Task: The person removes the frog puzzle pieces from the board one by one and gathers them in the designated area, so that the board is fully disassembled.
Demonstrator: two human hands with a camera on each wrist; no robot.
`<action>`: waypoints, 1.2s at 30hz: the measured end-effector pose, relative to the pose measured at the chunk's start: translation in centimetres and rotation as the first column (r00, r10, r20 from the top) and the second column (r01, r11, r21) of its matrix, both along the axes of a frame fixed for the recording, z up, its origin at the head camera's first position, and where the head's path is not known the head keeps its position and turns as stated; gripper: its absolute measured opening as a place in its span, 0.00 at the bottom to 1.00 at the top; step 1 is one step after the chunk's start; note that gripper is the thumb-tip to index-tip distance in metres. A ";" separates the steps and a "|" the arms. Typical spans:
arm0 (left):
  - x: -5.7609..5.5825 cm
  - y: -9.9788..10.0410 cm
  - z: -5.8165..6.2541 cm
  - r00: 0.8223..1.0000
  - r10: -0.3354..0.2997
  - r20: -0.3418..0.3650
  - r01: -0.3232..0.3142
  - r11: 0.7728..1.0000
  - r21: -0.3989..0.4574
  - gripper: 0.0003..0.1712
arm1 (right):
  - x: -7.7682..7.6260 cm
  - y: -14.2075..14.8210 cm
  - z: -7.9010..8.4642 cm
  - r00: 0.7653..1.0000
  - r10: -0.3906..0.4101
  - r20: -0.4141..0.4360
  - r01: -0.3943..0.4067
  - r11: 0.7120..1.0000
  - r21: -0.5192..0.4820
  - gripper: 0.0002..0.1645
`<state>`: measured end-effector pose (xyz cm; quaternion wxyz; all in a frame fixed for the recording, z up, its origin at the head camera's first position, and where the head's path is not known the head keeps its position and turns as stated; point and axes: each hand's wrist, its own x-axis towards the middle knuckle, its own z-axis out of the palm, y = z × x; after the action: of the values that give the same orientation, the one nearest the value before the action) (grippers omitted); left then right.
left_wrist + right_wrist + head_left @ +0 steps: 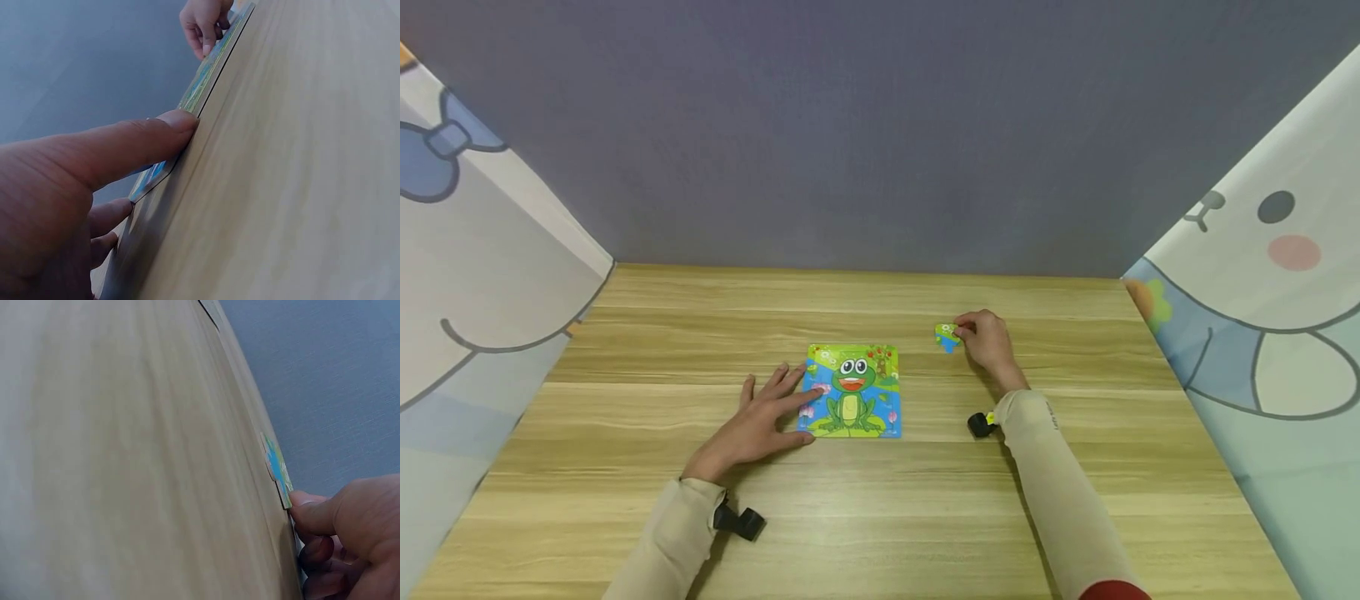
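A square frog jigsaw puzzle (851,421) lies flat on the wooden table, showing a green frog on blue water. My left hand (763,423) lies at its left side with fingers spread. One fingertip rests on the picture, and the thumb (178,122) touches the near edge. Further back and to the right, my right hand (988,340) pinches a small puzzle piece (946,337) by its right end. The green and blue piece (277,464) also shows in the right wrist view, at the tabletop; whether it is slightly lifted I cannot tell.
The wooden table (880,500) ends at a grey wall (880,150) behind. Cartoon-printed panels (482,275) flank it on both sides. A small black camera (749,523) sits at the left wrist, another black camera (981,425) at the right.
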<state>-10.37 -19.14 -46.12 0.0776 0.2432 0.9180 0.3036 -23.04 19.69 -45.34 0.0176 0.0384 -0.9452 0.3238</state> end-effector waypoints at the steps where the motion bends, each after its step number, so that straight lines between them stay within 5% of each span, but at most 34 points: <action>1: 0.0 0.0 0.0 1.000 0.004 0.003 -0.004 1.000 0.002 0.41 | 0.0 0.1 -0.1 1.000 0.001 -0.004 -0.001 1.000 0.001 0.13; 21: 0.2 0.1 -0.1 1.000 0.005 0.016 -0.005 1.000 -0.007 0.42 | -0.2 0.3 -0.4 0.999 0.012 -0.033 -0.012 1.000 0.019 0.14; 36: 0.8 2.4 0.7 0.999 0.022 0.024 -0.023 0.998 0.050 0.43 | 1.2 -1.0 1.4 0.999 0.011 -0.032 -0.015 0.993 -0.116 0.16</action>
<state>-9.61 -16.72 -45.40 0.0788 0.2311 0.9118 0.3302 -21.88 18.67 -43.97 0.0325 0.0484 -0.9241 0.3776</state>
